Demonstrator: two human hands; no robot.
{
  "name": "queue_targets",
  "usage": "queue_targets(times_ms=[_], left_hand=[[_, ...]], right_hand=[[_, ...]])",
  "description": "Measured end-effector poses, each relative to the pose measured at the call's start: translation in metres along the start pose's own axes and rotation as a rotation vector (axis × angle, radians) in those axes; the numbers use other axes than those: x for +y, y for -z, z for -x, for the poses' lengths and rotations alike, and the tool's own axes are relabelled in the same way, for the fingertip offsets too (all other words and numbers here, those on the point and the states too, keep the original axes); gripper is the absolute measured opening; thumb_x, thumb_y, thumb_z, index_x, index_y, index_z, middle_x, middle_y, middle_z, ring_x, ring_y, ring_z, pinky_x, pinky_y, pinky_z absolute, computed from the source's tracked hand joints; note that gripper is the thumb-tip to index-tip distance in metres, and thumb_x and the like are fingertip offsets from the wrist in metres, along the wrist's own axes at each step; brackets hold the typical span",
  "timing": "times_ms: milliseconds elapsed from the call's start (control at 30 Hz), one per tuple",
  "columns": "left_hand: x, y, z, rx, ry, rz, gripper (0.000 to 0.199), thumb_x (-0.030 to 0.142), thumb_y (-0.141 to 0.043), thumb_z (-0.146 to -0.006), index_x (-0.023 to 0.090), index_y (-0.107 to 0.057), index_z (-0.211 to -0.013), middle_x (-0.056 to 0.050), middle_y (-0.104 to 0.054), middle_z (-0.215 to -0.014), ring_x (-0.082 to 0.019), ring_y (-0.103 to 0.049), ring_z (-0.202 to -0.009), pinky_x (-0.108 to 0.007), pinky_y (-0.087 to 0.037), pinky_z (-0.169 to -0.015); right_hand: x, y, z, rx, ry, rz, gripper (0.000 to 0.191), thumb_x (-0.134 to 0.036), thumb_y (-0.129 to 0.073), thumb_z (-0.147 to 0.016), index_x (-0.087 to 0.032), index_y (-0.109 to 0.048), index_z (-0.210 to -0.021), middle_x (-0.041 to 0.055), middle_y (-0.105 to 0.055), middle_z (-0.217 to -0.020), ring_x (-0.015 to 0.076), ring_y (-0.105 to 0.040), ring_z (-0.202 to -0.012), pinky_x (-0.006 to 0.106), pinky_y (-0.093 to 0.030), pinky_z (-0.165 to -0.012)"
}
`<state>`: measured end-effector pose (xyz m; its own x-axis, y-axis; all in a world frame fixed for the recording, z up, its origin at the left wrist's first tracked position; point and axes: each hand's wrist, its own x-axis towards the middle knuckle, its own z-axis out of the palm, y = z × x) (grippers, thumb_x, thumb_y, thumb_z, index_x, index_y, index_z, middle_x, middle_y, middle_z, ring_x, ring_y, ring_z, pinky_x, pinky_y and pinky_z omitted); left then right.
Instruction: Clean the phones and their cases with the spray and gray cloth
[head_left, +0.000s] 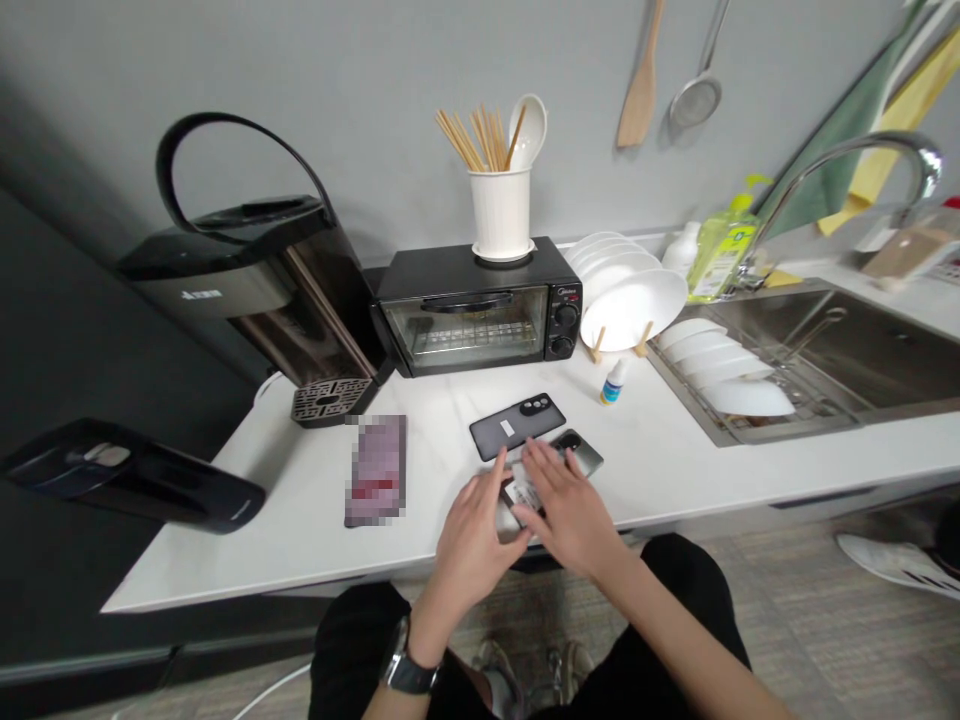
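Observation:
A phone [592,458] with a silvery-grey back lies at the counter's front edge, largely covered by my hands. A white label or card with small print [523,490] shows on its near part. My left hand [474,530] holds the phone's left end, index finger along the far edge and thumb at the near edge. Across the phone's back my right hand [574,515] lies flat, fingers stretched out and thumb apart. Just beyond is a dark phone case [514,428] with a camera cutout and a small white label. A small white bottle with a blue label [613,383] stands farther right.
A toaster oven [480,320] bears a white utensil cup [501,210]. Left are a water dispenser [300,300], a black flask-like object [135,475] and a blurred purple item [379,470]. Plates [637,305] and a sink [892,350] are at right.

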<state>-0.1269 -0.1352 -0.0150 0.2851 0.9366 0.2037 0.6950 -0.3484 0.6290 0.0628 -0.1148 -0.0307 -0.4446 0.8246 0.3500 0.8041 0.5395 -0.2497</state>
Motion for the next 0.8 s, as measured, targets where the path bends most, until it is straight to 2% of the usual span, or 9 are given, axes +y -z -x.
queue_targets(times_ms=[100, 167, 300, 400, 467, 533, 633, 733, 800], left_hand=[[-0.001, 0.0, 0.001, -0.005, -0.027, 0.009, 0.111, 0.012, -0.073, -0.084, 0.032, -0.003, -0.168, -0.011, -0.056, -0.149, -0.031, -0.053, -0.133, -0.052, -0.045, -0.114], [0.0, 0.001, 0.001, -0.01, -0.011, 0.02, 0.114, 0.013, -0.076, -0.083, 0.033, -0.003, -0.168, -0.01, -0.059, -0.145, -0.031, -0.054, -0.132, -0.051, -0.045, -0.113], [0.004, 0.002, -0.001, -0.003, 0.016, 0.015, 0.113, 0.019, -0.08, -0.083, 0.036, -0.007, -0.168, -0.006, -0.063, -0.143, -0.03, -0.055, -0.132, -0.05, -0.044, -0.114], [0.006, 0.002, -0.002, -0.001, 0.007, 0.002, 0.11, 0.021, -0.079, -0.085, 0.036, -0.009, -0.168, -0.005, -0.063, -0.143, -0.03, -0.055, -0.131, -0.051, -0.043, -0.114], [0.006, 0.002, -0.002, -0.002, -0.004, -0.005, 0.108, 0.02, -0.078, -0.086, 0.036, -0.009, -0.168, -0.006, -0.063, -0.143, -0.03, -0.055, -0.131, -0.052, -0.043, -0.114], [0.005, 0.002, -0.002, -0.005, -0.012, -0.007, 0.107, 0.02, -0.076, -0.087, 0.035, -0.009, -0.168, -0.006, -0.063, -0.143, -0.031, -0.054, -0.131, -0.053, -0.042, -0.115], [0.002, 0.0, -0.001, -0.013, -0.036, -0.005, 0.103, 0.017, -0.071, -0.089, 0.034, -0.008, -0.168, -0.009, -0.059, -0.147, -0.031, -0.053, -0.133, -0.054, -0.043, -0.115], [-0.002, 0.0, 0.0, -0.017, -0.066, -0.005, 0.101, 0.014, -0.066, -0.09, 0.032, -0.006, -0.168, -0.012, -0.056, -0.149, -0.031, -0.053, -0.133, -0.053, -0.044, -0.114], [-0.002, 0.0, 0.001, -0.026, -0.047, -0.009, 0.102, 0.015, -0.068, -0.09, 0.032, -0.005, -0.168, -0.011, -0.058, -0.148, -0.031, -0.054, -0.133, -0.053, -0.045, -0.113]], right_hand=[[-0.03, 0.004, 0.012, -0.048, 0.096, -0.054, 0.079, -0.053, -0.048, -0.106, -0.007, -0.022, -0.166, 0.0187, -0.031, -0.168, 0.0315, -0.03, -0.157, 0.057, -0.03, -0.126], [-0.03, 0.009, 0.027, -0.077, 0.118, -0.052, 0.079, -0.053, -0.048, -0.106, -0.012, -0.019, -0.167, 0.0151, -0.03, -0.169, 0.0303, -0.03, -0.157, 0.058, -0.031, -0.126], [0.013, 0.016, 0.048, -0.041, 0.029, 0.045, 0.075, -0.052, -0.044, -0.108, -0.018, -0.015, -0.168, 0.0128, -0.03, -0.17, 0.0311, -0.031, -0.157, 0.06, -0.031, -0.125], [0.052, 0.014, 0.039, 0.04, -0.129, 0.125, 0.073, -0.054, -0.041, -0.109, -0.016, -0.021, -0.167, 0.0155, -0.033, -0.168, 0.0341, -0.036, -0.154, 0.062, -0.032, -0.123], [0.061, 0.009, 0.022, 0.065, -0.213, 0.142, 0.073, -0.056, -0.04, -0.108, -0.01, -0.029, -0.164, 0.0184, -0.035, -0.166, 0.036, -0.037, -0.153, 0.061, -0.033, -0.122], [0.051, 0.004, 0.005, 0.068, -0.236, 0.135, 0.076, -0.058, -0.041, -0.107, -0.004, -0.037, -0.16, 0.0216, -0.035, -0.166, 0.0376, -0.035, -0.154, 0.06, -0.032, -0.123], [0.009, 0.0, -0.006, 0.015, -0.112, 0.071, 0.076, -0.058, -0.045, -0.106, -0.001, -0.041, -0.157, 0.0217, -0.034, -0.166, 0.0367, -0.032, -0.156, 0.06, -0.029, -0.126], [-0.029, 0.002, 0.009, -0.052, 0.034, -0.015, 0.075, -0.053, -0.047, -0.106, -0.004, -0.033, -0.161, 0.0188, -0.032, -0.168, 0.0327, -0.03, -0.157, 0.059, -0.029, -0.127], [-0.036, 0.007, 0.027, -0.073, 0.069, -0.04, 0.071, -0.047, -0.046, -0.108, -0.008, -0.027, -0.164, 0.0153, -0.03, -0.169, 0.0298, -0.028, -0.158, 0.058, -0.032, -0.126]])
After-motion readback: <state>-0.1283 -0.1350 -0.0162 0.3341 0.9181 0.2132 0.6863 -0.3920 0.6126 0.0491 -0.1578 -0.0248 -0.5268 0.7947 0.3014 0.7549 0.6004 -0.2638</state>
